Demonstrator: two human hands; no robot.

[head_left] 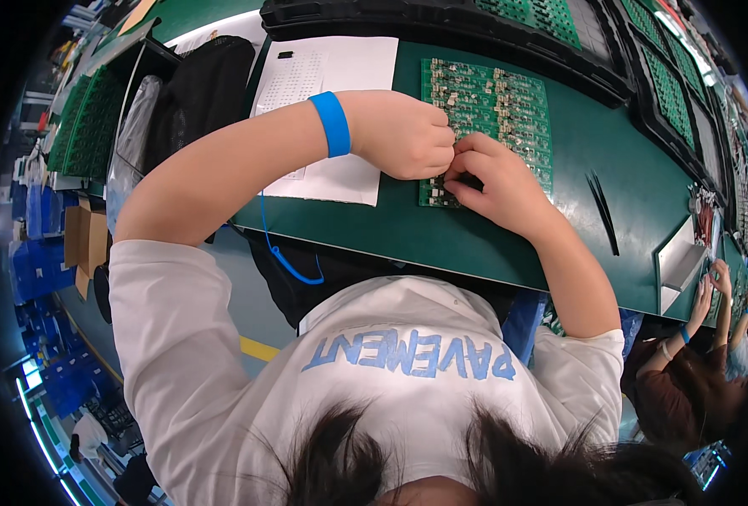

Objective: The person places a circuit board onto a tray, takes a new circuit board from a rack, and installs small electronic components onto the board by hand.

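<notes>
**Two hands pinched together over a green circuit board panel**

Seen from above the head, looking down onto a dark green workbench (pixel 475 236). Lying flat on it, a green circuit board panel (pixel 496 105) made of many small repeated units studded with tiny grey parts. Left hand (pixel 403 135) resting on the panel's near left edge, fingers curled into a loose fist, thumb and fingertips pressed together at the panel surface. Right hand (pixel 496 185) just beside it, touching fingertip to fingertip, fingers bent and pinched down on the same spot near the panel's lower left corner. Too small to tell whether a part sits between the fingertips. On the left wrist, a bright blue wrist strap (pixel 332 124), with a thin blue cord (pixel 285 257) hanging off the bench edge below.

Under the left forearm, a white paper sheet (pixel 340 72) with a printed grid, lying to the left of the panel and touching it. To the right, well apart from the hands, black tweezers (pixel 603 211) lying on the bench. Along the far edge, black trays (pixel 441 29) holding more green boards. At the bench's right end, a small white bin (pixel 682 257). At lower right, another person's hands (pixel 711 291) raised at a neighbouring bench.
</notes>
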